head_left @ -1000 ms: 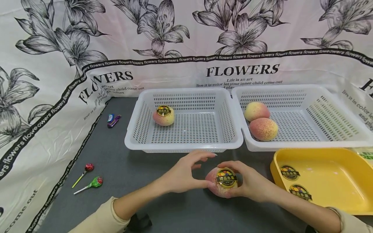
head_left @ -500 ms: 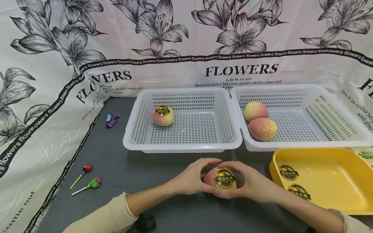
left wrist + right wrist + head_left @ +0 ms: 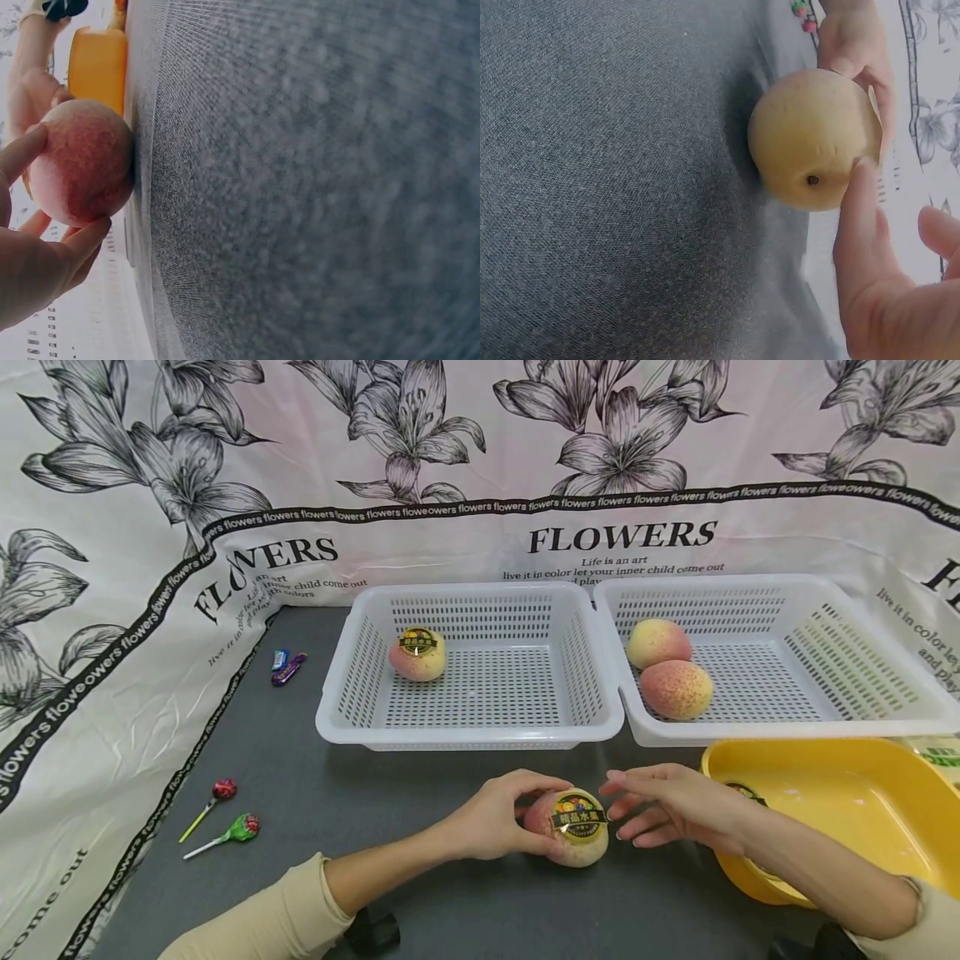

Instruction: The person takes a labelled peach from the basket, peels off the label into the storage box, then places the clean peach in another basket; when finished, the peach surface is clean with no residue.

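Note:
A pink-yellow peach [image 3: 573, 842] with a round dark-and-gold sticker [image 3: 579, 816] on its front rests on the grey mat [image 3: 420, 793] near the front middle. My left hand [image 3: 501, 814] grips it from the left, thumb and fingers curled round it. My right hand [image 3: 660, 810] hovers open just right of the peach, fingers straight and pointing at it. In the left wrist view the peach [image 3: 79, 161] sits between my fingers [image 3: 37, 270]. The right wrist view shows its yellow underside [image 3: 810, 139] with one fingertip [image 3: 862, 187] at its edge.
Behind stand two white slotted baskets: the left basket [image 3: 360, 727] holds one stickered peach [image 3: 417, 654], the right basket [image 3: 750, 731] two plain peaches [image 3: 677, 689]. A yellow tray [image 3: 862, 793] lies front right. Two lollipops [image 3: 232, 831] and wrapped candies [image 3: 287, 667] lie at left. Floral cloth walls the back.
My right hand has let go of the peach and drawn back to the right with its fingers opened. The left hand has closed round the peach, which stays on the mat.

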`<state>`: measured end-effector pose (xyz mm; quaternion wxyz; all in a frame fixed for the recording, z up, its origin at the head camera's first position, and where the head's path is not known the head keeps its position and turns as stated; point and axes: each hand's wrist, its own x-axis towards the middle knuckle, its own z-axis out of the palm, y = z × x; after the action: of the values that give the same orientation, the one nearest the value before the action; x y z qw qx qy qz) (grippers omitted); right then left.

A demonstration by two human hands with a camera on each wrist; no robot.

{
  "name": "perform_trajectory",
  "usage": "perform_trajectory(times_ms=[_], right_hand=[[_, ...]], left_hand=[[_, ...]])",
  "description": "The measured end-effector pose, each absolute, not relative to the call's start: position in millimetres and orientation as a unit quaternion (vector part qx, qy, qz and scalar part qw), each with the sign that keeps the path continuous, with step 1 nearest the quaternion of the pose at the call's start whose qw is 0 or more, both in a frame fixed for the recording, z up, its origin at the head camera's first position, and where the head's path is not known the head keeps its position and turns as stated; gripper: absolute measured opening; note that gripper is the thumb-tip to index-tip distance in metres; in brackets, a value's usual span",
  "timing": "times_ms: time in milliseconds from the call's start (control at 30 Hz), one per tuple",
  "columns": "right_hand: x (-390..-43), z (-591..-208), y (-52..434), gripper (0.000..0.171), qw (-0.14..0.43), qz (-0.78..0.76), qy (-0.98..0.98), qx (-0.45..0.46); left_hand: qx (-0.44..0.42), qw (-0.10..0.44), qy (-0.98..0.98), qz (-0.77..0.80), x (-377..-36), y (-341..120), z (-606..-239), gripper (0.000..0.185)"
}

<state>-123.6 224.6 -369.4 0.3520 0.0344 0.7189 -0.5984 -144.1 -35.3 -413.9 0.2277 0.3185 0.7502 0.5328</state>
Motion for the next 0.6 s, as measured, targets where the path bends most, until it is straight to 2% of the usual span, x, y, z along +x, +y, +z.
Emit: perform_trajectory(times_ms=[100, 333, 600], right_hand=[[-125, -369, 225, 0.054, 0.369, -0.606, 0.704, 0.038], [-127, -363, 216, 0.033, 0.379, -0.593, 0.710, 0.004], [-129, -357, 209, 0.032, 0.368, -0.576, 0.730, -0.008]], left_hand=[[0.320, 0.228, 0.751, 0.531, -144, -35, -414, 0.062], [0.320, 0.233, 0.747, 0.534, -145, -35, -413, 0.062], [0.321, 0.229, 0.751, 0.530, -145, -35, -412, 0.063]])
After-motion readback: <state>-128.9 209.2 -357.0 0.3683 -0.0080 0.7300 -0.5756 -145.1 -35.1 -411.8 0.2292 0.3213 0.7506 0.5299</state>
